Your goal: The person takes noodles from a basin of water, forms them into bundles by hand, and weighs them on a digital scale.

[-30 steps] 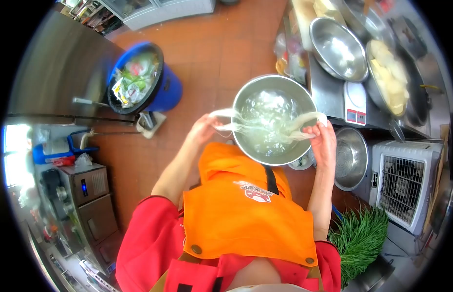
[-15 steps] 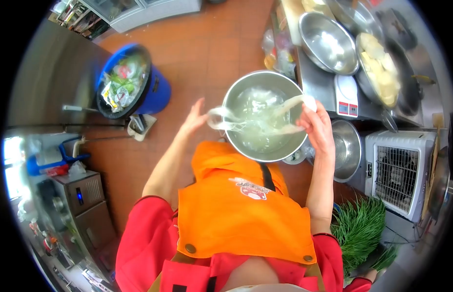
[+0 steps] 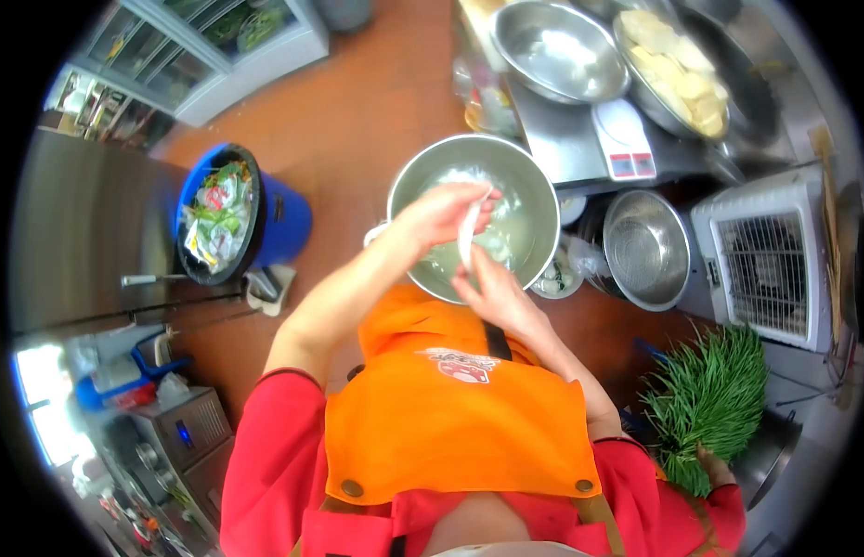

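Note:
Above a round metal pot [image 3: 552, 200] of cloudy water, a soft white strip [image 3: 468, 227] stretches between my hands. My left hand [image 3: 443, 215] is over the middle of the pot, its fingers curled around the strip's upper end. Closer to my body, my right hand [image 3: 495, 290] pinches the lower end over the near rim. More pale, translucent material lies in the water, partly hidden by my hands. A whitish loop [image 3: 376, 234] of it hangs over the pot's left rim. I cannot make out exactly what the material is.
A blue bin [image 3: 288, 218] of scraps stands left. On the right counter are a steel bowl [image 3: 562, 56], a kitchen scale [image 3: 623, 139] and a pan of pale slices [image 3: 678, 74]. Below are a colander [image 3: 646, 251] and green chives [image 3: 710, 399], touched by another person's hand [image 3: 716, 466].
My left hand has moved right from outside the pot to over it, and my right hand has come down and inward. Both now meet on the white strip. The view has shifted.

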The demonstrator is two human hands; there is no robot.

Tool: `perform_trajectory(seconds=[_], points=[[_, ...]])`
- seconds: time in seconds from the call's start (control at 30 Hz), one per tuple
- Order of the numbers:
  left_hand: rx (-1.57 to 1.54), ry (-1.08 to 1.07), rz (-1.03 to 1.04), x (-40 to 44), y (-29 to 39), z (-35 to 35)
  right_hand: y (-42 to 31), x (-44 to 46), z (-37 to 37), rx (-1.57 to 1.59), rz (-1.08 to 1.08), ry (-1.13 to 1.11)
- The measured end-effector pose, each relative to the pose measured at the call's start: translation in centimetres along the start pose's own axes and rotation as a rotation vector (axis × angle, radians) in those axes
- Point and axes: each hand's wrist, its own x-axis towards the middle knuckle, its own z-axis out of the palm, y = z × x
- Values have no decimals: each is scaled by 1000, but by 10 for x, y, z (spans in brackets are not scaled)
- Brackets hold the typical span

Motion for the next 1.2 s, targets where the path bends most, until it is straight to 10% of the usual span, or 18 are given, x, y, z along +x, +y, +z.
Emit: perform_trajectory(seconds=[0.33, 0.6, 1.2], points=[[409, -114, -22, -46, 42, 69, 33, 48, -54, 89, -242, 521], [424, -159, 163, -74, 95, 123, 37, 62, -66, 661, -49, 163], [270, -44, 405, -59, 135, 49, 95, 44, -67, 810, 116, -33]])
